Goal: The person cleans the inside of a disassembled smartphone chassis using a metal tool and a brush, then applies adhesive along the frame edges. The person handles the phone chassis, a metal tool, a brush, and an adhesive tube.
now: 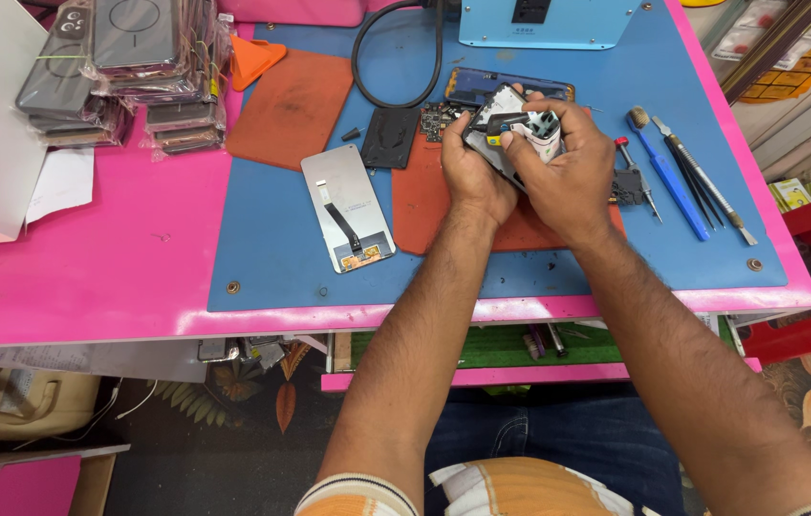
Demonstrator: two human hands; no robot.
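Both the left hand [474, 177] and right hand [568, 172] close around an opened phone frame [510, 129], dark with exposed grey-white internals, at twelve o'clock.

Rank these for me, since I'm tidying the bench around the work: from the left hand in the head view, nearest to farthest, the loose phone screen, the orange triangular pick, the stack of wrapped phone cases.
1. Loose phone screen, on the blue mat just left of the left hand.
2. Orange triangular pick, farther left, toward the back.
3. Stack of wrapped phone cases, far back-left corner.
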